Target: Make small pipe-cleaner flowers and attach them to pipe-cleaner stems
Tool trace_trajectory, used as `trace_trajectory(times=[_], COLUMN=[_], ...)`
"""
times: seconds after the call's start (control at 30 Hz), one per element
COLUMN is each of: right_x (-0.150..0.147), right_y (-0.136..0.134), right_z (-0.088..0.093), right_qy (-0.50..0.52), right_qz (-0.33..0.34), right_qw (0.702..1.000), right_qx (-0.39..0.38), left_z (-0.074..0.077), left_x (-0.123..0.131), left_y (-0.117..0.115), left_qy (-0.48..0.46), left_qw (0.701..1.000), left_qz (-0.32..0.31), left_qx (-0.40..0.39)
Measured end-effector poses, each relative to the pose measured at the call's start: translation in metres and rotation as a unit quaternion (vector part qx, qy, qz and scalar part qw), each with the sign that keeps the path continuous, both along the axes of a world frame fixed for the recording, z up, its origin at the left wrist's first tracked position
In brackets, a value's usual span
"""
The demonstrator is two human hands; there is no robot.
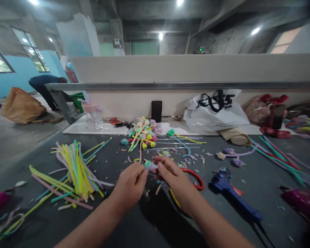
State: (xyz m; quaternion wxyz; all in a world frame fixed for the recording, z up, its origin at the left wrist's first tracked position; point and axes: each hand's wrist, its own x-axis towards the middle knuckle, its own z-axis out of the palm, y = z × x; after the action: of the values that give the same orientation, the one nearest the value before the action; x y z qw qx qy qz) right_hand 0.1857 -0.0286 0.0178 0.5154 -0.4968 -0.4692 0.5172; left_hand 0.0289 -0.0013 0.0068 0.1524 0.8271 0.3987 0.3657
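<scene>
A small chenille-stem piece, teal, yellow and lilac, is between my two hands over the dark table. My left hand is closed, pinching its left end between thumb and forefinger. At its lilac right end, the thumb and bent fingers of my right hand close on it. A pair of scissors shows a red handle loop to the right of that hand and a yellow-and-black part below it. Whether the scissors hang from my right hand or lie on the table, I cannot tell. Beyond my hands sits a bunch of chenille flowers.
Loose chenille stems are heaped at left. A blue glue gun lies at right, near a lilac flower stem. A phone, a plastic cup and a white bag stand behind. A person bends far left.
</scene>
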Motion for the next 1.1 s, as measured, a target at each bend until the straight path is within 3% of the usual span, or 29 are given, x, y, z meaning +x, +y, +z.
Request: trace_trajectory(times=[0.17,0.33,0.43,0.57,0.73,0.93,1.1], right_x=[0.000,0.004,0.005,0.007,0.008,0.006,0.005], right_y=[-0.012,-0.011,-0.009,-0.008,-0.007,-0.007,-0.007], right_z=[-0.012,-0.011,-0.014,-0.017,-0.014,-0.013,-0.016], right_qy=[0.033,0.021,-0.022,-0.068,-0.064,-0.089,-0.082], right_qz=[0.017,0.028,0.025,0.004,0.014,0.017,0.021], right_qw=[0.999,0.999,0.999,0.998,0.998,0.996,0.996], right_qx=[0.015,-0.026,-0.028,0.001,-0.007,-0.006,-0.002], left_z=[-0.006,-0.009,-0.010,-0.008,-0.003,0.001,-0.009], left_x=[0.000,0.003,0.006,0.008,0.008,0.008,0.006], left_y=[-0.011,-0.014,-0.015,-0.011,-0.005,-0.006,-0.009], left_qy=[0.106,0.166,0.122,0.029,0.015,0.010,0.007], left_qw=[0.993,0.984,0.988,0.981,0.961,0.955,0.969], left_qz=[-0.045,-0.060,-0.080,-0.098,-0.106,-0.125,-0.115], left_qx=[0.023,-0.023,-0.060,-0.165,-0.255,-0.269,-0.220])
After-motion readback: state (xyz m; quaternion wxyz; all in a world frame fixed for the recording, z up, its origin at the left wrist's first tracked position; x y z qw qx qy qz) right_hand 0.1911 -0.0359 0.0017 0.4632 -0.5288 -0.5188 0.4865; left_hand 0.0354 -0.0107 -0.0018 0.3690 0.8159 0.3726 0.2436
